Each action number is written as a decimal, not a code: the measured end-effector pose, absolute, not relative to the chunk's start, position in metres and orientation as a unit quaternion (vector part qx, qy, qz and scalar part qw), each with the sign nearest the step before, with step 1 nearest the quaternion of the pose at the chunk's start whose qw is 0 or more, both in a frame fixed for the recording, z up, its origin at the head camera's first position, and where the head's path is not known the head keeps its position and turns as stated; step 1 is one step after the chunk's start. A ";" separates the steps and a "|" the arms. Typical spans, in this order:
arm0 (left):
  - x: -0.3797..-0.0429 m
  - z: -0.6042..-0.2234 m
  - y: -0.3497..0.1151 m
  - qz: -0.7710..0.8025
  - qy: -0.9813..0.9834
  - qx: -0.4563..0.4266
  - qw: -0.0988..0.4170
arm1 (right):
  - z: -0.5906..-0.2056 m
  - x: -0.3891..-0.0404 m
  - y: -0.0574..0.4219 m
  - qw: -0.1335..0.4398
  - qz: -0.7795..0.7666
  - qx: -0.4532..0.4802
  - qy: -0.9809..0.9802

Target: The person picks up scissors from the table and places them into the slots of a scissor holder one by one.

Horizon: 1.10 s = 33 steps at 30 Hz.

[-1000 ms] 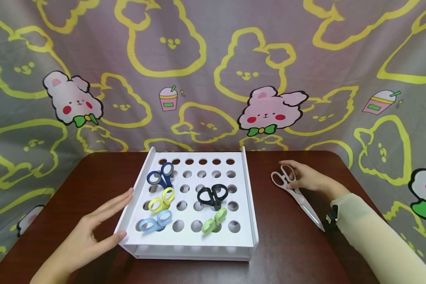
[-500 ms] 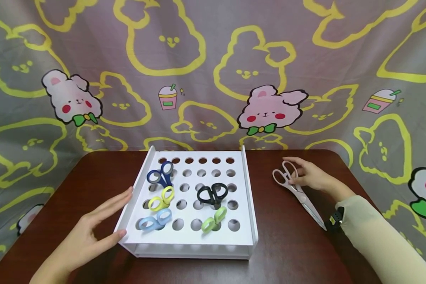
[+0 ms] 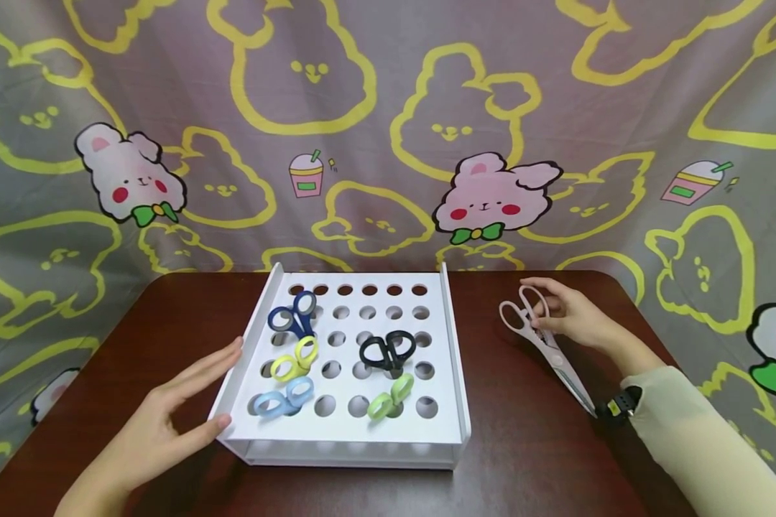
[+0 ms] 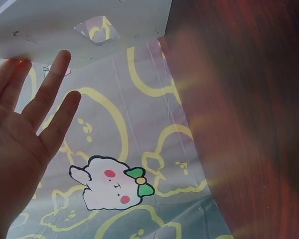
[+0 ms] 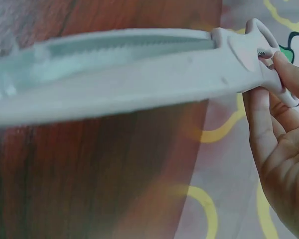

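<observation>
At the right of the head view my right hand (image 3: 572, 316) pinches large pale pink kitchen scissors (image 3: 552, 353) near the handles, blades slanting down toward me. The right wrist view shows the thumb and fingers at the handle end of these scissors (image 5: 139, 82). My left hand (image 3: 162, 424) has its fingers straight, the tips touching the left side of a white rack (image 3: 356, 426) full of round holes. Standing handles-up in the rack are dark blue scissors (image 3: 302, 329), yellow scissors (image 3: 295, 364), light blue scissors (image 3: 284, 402), black scissors (image 3: 388, 353) and light green scissors (image 3: 391, 399); their blades are hidden.
The rack stands on a dark red-brown wooden table (image 3: 524, 459) and has raised side walls (image 3: 454, 359). Behind the table hangs a patterned curtain (image 3: 375, 143). A dark wrist device (image 3: 621, 406) sits by my right sleeve.
My right hand and the pink scissors have shifted slightly right and a little upward in the head view. My left hand stays at the rack, and the scissors in it have not moved.
</observation>
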State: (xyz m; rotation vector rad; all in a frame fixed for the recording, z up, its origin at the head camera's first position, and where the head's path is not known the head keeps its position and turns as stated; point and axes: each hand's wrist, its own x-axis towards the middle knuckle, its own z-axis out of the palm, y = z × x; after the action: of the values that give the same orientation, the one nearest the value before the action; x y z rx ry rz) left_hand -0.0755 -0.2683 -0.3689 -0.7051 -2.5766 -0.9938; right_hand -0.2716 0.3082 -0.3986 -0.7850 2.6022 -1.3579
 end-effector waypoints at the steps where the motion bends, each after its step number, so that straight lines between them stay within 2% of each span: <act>1: -0.075 -0.369 -0.268 -0.346 -0.894 -0.245 0.146 | -0.398 -0.271 0.308 0.047 -0.447 -0.262 0.854; 33: -0.074 -0.369 -0.267 -0.347 -0.896 -0.237 0.145 | -0.349 -0.238 0.292 -0.045 -0.450 -0.322 0.831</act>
State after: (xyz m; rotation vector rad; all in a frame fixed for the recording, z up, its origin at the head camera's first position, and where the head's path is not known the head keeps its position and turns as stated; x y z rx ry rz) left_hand -0.0744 -0.2667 -0.3686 -0.6837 -2.5803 -0.9992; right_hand -0.2379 0.2919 -0.3490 -1.0430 2.6896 -1.4560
